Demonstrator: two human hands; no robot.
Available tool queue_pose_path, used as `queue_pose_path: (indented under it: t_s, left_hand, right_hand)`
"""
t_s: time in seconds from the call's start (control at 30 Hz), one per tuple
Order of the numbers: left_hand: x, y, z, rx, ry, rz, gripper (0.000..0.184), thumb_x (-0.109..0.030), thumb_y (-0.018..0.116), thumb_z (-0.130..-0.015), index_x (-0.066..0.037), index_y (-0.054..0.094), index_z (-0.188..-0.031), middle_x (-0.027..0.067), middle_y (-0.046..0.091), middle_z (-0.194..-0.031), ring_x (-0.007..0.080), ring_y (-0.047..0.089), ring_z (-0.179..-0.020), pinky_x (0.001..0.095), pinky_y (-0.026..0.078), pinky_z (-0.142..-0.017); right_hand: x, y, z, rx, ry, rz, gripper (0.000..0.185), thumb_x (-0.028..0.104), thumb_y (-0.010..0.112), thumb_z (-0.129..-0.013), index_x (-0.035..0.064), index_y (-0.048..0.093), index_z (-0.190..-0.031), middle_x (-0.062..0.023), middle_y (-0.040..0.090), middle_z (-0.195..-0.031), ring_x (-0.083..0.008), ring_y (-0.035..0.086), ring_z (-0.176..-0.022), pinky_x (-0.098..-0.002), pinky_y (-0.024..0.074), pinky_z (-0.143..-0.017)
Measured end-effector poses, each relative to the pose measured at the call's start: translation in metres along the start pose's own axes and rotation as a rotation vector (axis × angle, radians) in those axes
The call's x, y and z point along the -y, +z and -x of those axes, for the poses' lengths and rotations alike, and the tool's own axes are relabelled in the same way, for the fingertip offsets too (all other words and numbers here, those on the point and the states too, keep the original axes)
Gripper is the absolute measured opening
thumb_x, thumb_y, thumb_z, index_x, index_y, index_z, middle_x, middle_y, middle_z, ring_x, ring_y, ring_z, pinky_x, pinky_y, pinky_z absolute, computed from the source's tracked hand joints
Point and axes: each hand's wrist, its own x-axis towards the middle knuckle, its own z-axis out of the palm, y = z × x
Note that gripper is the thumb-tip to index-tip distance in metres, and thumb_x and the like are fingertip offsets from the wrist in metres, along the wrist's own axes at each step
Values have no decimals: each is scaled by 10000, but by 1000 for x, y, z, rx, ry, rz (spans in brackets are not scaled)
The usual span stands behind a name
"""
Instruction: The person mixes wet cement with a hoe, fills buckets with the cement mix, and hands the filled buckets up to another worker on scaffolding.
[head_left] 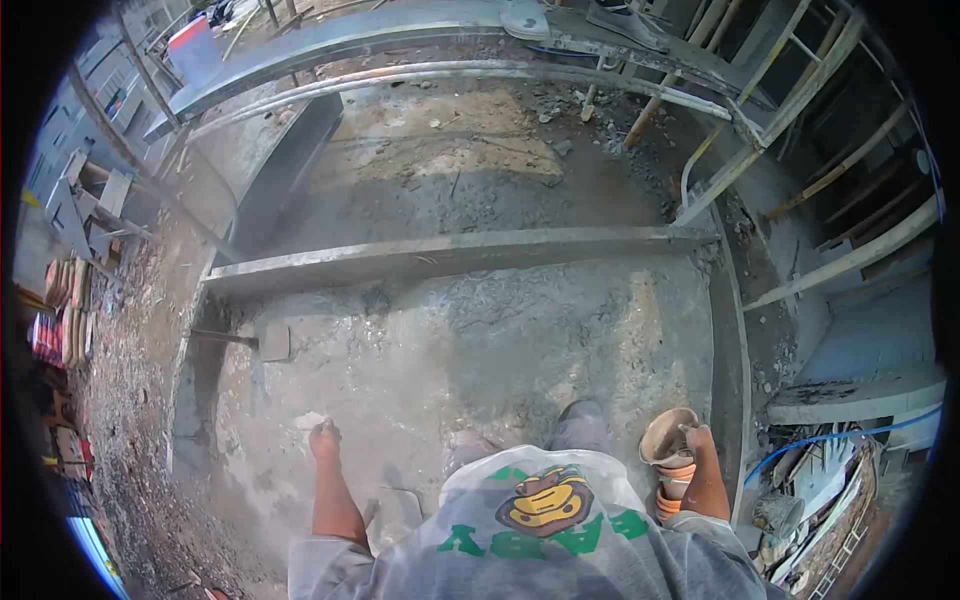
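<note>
My left hand (324, 440) is closed over the wet grey ground, with a small pale flat piece (309, 421) at its fingertips; that piece looks like a trowel blade, though its handle is hidden. On the other side, my right hand (698, 438) grips the rim of a round, mortar-stained bowl (664, 440), thumb inside it. Below the bowl stands a stack of orange-rimmed containers (674, 487), partly covered by my right forearm. Wet cement (500, 340) spreads over the ground in front of my knees.
A low concrete divider (460, 250) crosses ahead, with side walls left and right. A hoe-like tool (274, 343) lies at the left wall. Another flat tool (398, 508) lies near my left forearm. Metal scaffold poles (850, 262) stand right. Shoes (524, 18) rest on the far plank.
</note>
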Motion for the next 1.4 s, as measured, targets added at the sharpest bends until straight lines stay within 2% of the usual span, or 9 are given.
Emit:
queue_pose_path:
  t_s: [0.13,0.27,0.33,0.6,0.73,0.8,1.0,1.27,1.4]
  left_hand:
    - [-68,50,35,147,13,-89,308,-346,513,-825,-108,511,-1020,25,589,-778,156,547,-668,359,373,-600]
    - [-124,172,97,417,28,-413,275,-344,505,-830,-148,518,-1022,-9,581,-757,138,556,-690,350,379,-638]
    - [-141,236,147,628,141,-588,330,-354,581,-816,-117,544,-1041,24,585,-866,126,545,-713,264,360,-522]
    - [-180,462,376,1050,578,-943,356,-309,560,-838,-61,555,-1092,67,604,-971,164,562,-891,298,417,-749]
    - [-150,516,458,1166,679,-1108,309,-237,539,-862,-42,560,-1101,94,598,-1019,164,548,-941,301,418,-813]
    - [-121,521,455,1149,758,-1274,292,-222,545,-862,-37,567,-1086,103,607,-1001,161,554,-931,296,418,-827]
    - [-60,506,375,1360,1008,-1490,218,-95,587,-824,-23,560,-1027,112,635,-890,146,590,-876,282,464,-763]
    - [-25,586,397,1402,825,-1291,488,-199,681,-753,-55,462,-1164,132,539,-1097,254,545,-1007,345,442,-855]
    - [4,656,409,1238,1605,-1399,800,-281,735,-690,-56,291,-1316,217,396,-1246,349,381,-1175,376,362,-955]
  right_hand:
    - [-95,28,16,163,500,-50,173,202,536,-827,50,606,-870,-121,555,-652,-242,549,-487,-384,482,-415]
    - [-215,86,-23,155,439,-342,233,255,483,-859,56,563,-950,-95,587,-809,-228,616,-638,-415,527,-544]
    - [-251,108,-42,9,186,145,280,246,440,-863,37,562,-1004,-169,615,-937,-278,631,-712,-367,540,-585]
    - [-414,155,-157,-199,334,231,284,261,444,-839,55,582,-979,-202,607,-936,-323,591,-894,-422,467,-762]
    - [-412,111,-204,-498,682,-375,278,267,458,-834,78,608,-971,-184,622,-940,-291,594,-917,-384,465,-775]
    - [-514,199,-280,-234,497,85,256,237,440,-839,63,627,-869,-156,626,-925,-284,612,-863,-364,479,-739]
    - [-473,154,-328,65,397,328,217,198,471,-807,68,631,-875,-166,639,-825,-277,621,-828,-403,476,-716]
    - [-395,176,-353,-272,405,-297,272,292,613,-650,77,628,-817,-198,623,-831,-354,605,-819,-418,483,-696]
    - [-353,121,-291,-326,576,-505,243,259,617,-653,61,620,-793,-173,622,-775,-313,604,-738,-395,474,-644]
